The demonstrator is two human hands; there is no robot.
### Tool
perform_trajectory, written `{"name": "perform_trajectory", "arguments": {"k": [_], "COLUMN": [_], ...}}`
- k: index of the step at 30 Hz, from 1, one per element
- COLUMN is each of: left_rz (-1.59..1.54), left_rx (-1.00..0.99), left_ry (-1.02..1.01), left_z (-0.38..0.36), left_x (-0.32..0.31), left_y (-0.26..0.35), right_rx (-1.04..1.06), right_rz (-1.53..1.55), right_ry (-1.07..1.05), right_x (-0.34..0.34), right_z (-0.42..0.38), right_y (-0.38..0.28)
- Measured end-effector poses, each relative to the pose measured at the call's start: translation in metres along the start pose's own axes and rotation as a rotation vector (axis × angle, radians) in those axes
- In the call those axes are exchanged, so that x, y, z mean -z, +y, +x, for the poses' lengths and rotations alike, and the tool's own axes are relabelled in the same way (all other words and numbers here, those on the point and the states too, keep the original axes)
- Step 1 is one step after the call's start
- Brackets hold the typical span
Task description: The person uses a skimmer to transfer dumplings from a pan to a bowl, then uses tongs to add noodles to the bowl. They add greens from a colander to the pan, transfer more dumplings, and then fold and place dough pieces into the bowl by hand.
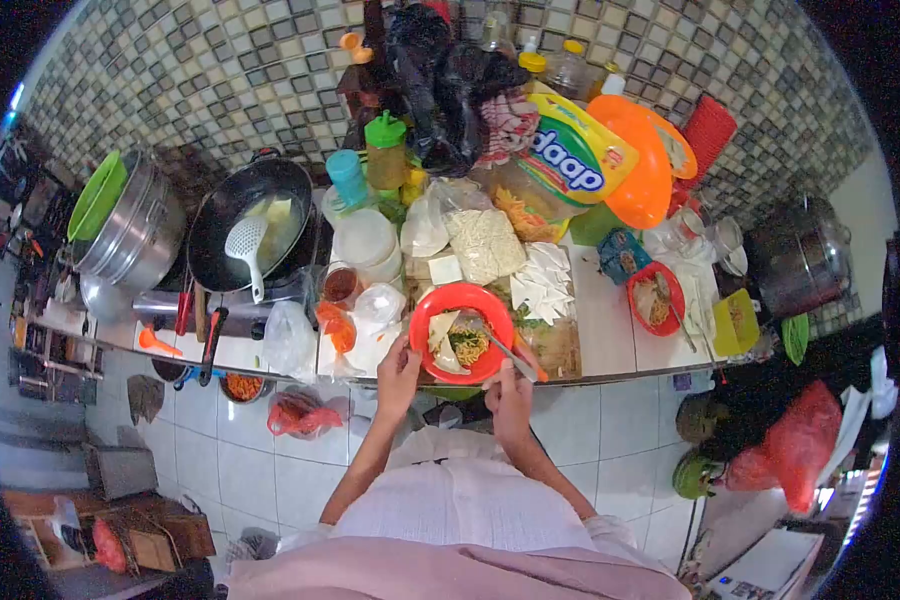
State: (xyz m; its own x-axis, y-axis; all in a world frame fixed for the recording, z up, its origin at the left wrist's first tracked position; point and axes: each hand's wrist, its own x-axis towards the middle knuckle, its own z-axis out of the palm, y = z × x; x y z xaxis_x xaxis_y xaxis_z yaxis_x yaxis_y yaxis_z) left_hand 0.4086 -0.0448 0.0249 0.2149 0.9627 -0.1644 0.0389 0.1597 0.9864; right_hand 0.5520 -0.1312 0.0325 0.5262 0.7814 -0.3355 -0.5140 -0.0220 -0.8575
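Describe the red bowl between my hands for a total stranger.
Start at the white-tiled counter below the mosaic wall. At its front edge, between the left hand and right hand, sits the red bowl of noodles. Unlike the other red bowl farther right, this one has the left hand at its rim.

A pale, nearly white top with a faint lilac cast (460,505) covers the torso, its thin fabric marked by fine lines and soft creases. Across the bottom of the view spreads a smooth dusty-pink cloth (450,573), plain and gently folded, while loose whitish sleeves (610,532) end around the elbows, leaving slim forearms (368,455) and fingers (410,360) bare. Cream, gathered fabric (440,444) shows beyond the top's far edge.
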Motion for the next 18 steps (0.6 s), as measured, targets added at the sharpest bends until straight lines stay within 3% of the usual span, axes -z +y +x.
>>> {"name": "perform_trajectory", "arguments": {"k": [2,7,9,11,13,14,16,18], "left_rz": [0.031,-0.054,-0.205,-0.197,-0.251,-0.253,-0.232,-0.256], "left_rx": [-0.001,0.057,0.129,0.177,0.226,0.228,0.292,0.3], "left_ry": [0.051,0.047,-0.06,-0.038,-0.072,-0.066,-0.123,-0.149], "left_z": [0.001,-0.017,-0.027,-0.039,-0.045,-0.047,-0.045,-0.045], "left_x": [0.001,0.0,0.002,0.003,0.005,0.006,0.01,0.015], "left_y": [-0.001,0.012,0.011,0.012,0.012,0.011,0.012,0.016], "right_rx": [0.073,0.221,0.606,0.664,1.057,1.054,0.684,0.574], "right_rz": [0.16,0.017,-0.303,-0.429,-0.635,-0.635,-0.328,-0.38], "right_ry": [-0.018,-0.09,-0.064,-0.102,-0.222,-0.228,-0.324,-0.384], "right_x": [0.001,0.009,0.008,0.013,0.011,0.008,-0.003,-0.005], "right_z": [0.0,0.011,0.02,0.024,0.034,0.031,0.024,0.026], "right_y": [-0.008,-0.008,-0.014,-0.03,-0.042,-0.047,-0.063,-0.086]}}
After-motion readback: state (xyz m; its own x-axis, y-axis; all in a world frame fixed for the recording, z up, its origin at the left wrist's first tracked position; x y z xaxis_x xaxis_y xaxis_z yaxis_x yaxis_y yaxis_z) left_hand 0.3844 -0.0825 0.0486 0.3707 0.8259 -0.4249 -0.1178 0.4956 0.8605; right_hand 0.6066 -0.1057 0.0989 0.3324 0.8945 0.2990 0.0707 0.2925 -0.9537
